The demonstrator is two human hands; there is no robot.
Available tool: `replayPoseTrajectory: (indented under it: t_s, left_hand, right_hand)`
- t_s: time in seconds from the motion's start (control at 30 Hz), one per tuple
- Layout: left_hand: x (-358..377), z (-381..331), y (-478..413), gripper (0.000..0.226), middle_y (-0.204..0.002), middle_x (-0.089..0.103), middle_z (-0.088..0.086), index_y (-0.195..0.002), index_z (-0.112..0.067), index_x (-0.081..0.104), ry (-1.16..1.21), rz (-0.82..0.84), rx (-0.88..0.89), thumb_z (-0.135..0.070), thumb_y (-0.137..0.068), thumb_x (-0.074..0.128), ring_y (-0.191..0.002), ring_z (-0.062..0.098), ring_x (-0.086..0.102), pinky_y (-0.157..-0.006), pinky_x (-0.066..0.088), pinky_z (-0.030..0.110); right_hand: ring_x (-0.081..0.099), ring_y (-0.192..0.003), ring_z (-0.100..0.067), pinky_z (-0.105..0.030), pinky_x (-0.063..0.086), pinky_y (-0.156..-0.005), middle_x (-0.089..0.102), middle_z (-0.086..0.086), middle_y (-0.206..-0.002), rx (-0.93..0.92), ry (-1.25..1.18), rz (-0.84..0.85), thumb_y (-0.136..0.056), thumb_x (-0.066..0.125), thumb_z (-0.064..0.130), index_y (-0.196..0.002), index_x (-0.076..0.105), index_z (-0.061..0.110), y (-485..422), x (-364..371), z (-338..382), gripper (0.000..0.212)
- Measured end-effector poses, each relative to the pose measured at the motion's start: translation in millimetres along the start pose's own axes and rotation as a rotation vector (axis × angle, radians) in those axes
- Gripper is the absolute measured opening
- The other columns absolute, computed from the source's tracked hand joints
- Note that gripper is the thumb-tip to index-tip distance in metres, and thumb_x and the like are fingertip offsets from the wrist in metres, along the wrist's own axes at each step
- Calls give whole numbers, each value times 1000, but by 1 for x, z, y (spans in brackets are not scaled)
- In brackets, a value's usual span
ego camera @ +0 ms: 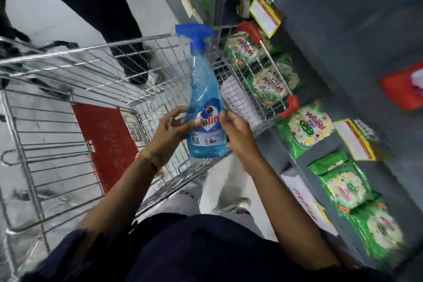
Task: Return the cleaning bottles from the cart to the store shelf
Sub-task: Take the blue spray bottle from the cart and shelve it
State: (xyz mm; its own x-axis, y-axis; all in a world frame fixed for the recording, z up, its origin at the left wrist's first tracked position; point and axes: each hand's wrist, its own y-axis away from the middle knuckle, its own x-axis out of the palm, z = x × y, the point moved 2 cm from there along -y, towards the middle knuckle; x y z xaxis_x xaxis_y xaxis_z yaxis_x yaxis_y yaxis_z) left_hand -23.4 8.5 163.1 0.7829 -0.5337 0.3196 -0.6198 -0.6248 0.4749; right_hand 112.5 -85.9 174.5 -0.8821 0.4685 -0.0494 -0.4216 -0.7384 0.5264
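Both hands grip a translucent blue spray bottle (pixel 204 107) upright above the wire cart (pixel 68 71): left hand (pixel 170 131) at its 9 o'clock, right hand (pixel 238 133) at 3 o'clock. Glossy green packets (pixel 304 130) fill the grey metal shelf (pixel 343 52) at 3 o'clock.

Bottle (pixel 206 98): clear glossy blue plastic, opaque plastic sprayer, glossy printed label. Cart (pixel 91 68): shiny wire metal, red plastic flap. Shelf (pixel 332 52): matt grey metal. Packets (pixel 306 130): glossy plastic film.
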Motion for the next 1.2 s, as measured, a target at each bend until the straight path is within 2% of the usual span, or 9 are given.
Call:
replayPoseTrajectory:
  t_s: [0.1, 0.17, 0.3, 0.5, 0.63, 0.8, 0.9, 1.1, 1.2]
  left_hand:
    - [36, -16, 20, 39, -92, 74, 5, -109, -6, 58, 17, 32, 51, -17, -73, 67, -81, 17, 69, -76, 58, 29]
    - [55, -20, 28, 36, -96, 70, 9, -113, -3, 57, 20, 37, 64, -20, -82, 61, -84, 18, 66, -76, 57, 28]
    - [92, -30, 41, 32, -100, 67, 5, -109, -10, 62, -61, 69, 42, -30, -85, 54, -90, 19, 65, -76, 56, 30]
    - [129, -34, 38, 18, -96, 70, 0, -101, -19, 65, -121, 130, 90, -21, -93, 49, -87, 15, 66, -78, 56, 30]
    - [152, -35, 32, 17, -88, 74, -4, -97, -18, 67, -182, 189, 132, -23, -92, 51, -83, 13, 69, -67, 57, 24]
    - [175, -45, 12, 29, -104, 71, 11, -112, -7, 62, -291, 236, 183, -24, -92, 52, -92, 22, 67, -72, 56, 28]
    - [194, -64, -10, 28, -100, 71, 11, -112, -2, 61, -317, 293, 237, -21, -93, 50, -88, 19, 67, -74, 57, 26]
    - [247, -118, -77, 21, -87, 72, -4, -111, -8, 57, -366, 397, 369, -9, -96, 42, -72, 4, 68, -59, 53, 15]
    - [274, -142, -113, 29, -104, 64, 8, -123, -2, 50, -424, 438, 445, -12, -98, 40, -81, 5, 67, -67, 56, 18]
  right_hand:
    - [70, -83, -12, -24, 56, -68, 73, -2, -96, -17, -195, 33, -94, 50, 25, -105, 64, 14, 28, -26, 14, 21]
    - [69, -81, -11, -24, 56, -64, 73, 1, -95, -24, -267, 33, -92, 53, 26, -100, 65, 17, 43, -44, 18, 17]
    - [65, -98, -28, -50, 50, -90, 71, -11, -107, -65, -388, -24, -77, 62, 35, -98, 68, 18, 70, -70, 23, 28]
    - [66, -95, -26, -54, 49, -94, 74, -4, -97, -120, -432, -108, -78, 62, 33, -95, 70, 19, 87, -101, 29, 23]
    - [68, -90, -24, -45, 54, -85, 74, -5, -96, -134, -468, -165, -91, 54, 23, -98, 67, 16, 93, -121, 26, 16]
    - [70, -77, -18, -37, 58, -69, 76, 1, -84, -166, -529, -247, -93, 51, 20, -93, 66, 15, 90, -138, 29, 16]
    - [71, -78, -17, -30, 56, -60, 75, -3, -89, -229, -555, -276, -94, 50, 18, -98, 64, 12, 79, -151, 49, 16]
    - [64, -100, -29, -44, 54, -81, 68, -14, -109, -367, -472, -473, -93, 52, 14, -112, 60, 8, 28, -195, 111, 21]
    - [63, -106, -31, -52, 50, -94, 68, -15, -111, -439, -424, -594, -92, 54, 9, -114, 60, 7, -6, -218, 136, 23]
